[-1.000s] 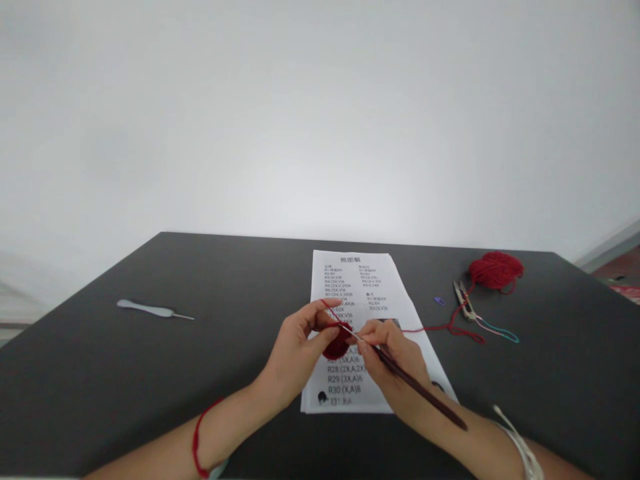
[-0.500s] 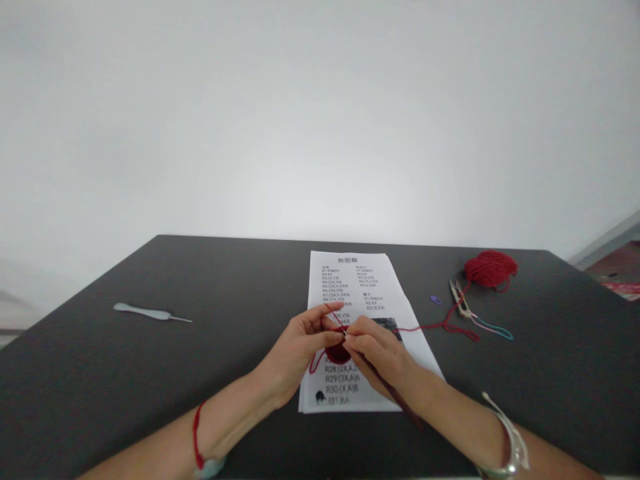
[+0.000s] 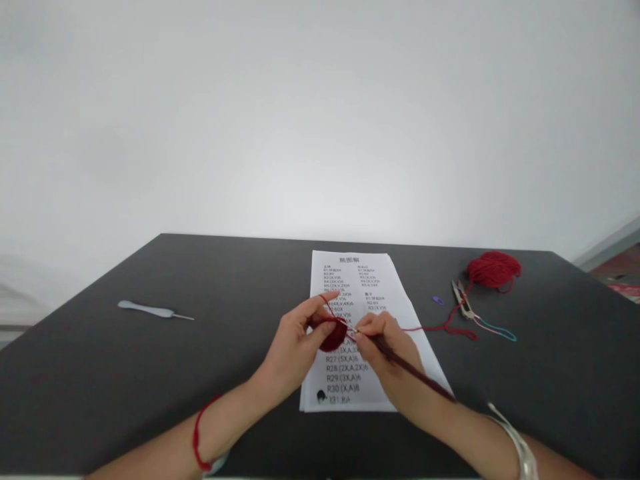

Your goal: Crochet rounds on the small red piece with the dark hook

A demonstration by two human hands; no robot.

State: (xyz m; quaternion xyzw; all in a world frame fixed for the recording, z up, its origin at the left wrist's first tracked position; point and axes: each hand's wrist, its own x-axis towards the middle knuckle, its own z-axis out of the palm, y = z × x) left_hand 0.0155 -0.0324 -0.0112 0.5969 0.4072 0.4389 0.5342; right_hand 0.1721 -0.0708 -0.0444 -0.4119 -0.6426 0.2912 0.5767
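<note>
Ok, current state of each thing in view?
Left hand: pinching the red crocheted piece
Right hand: gripping the dark crochet hook, tip at the piece
Red yarn ball: wound, strand trailing toward the hands
Thread snips: lying flat beside the ball
Purple stitch marker: lying loose
Grey-handled crochet hook: lying untouched
Printed pattern sheet: flat under the hands

The printed pattern sheet [image 3: 363, 280] is headed 熊图解 at its far end; near its bottom, lines read R27:(5X,A)6, R28:(2X,A,2X)6, R29:(3X,A)6, R30:(X,A)8.

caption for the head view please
Left hand holds a red crochet piece, right hand a dark crochet hook, over a printed pattern sheet
</note>
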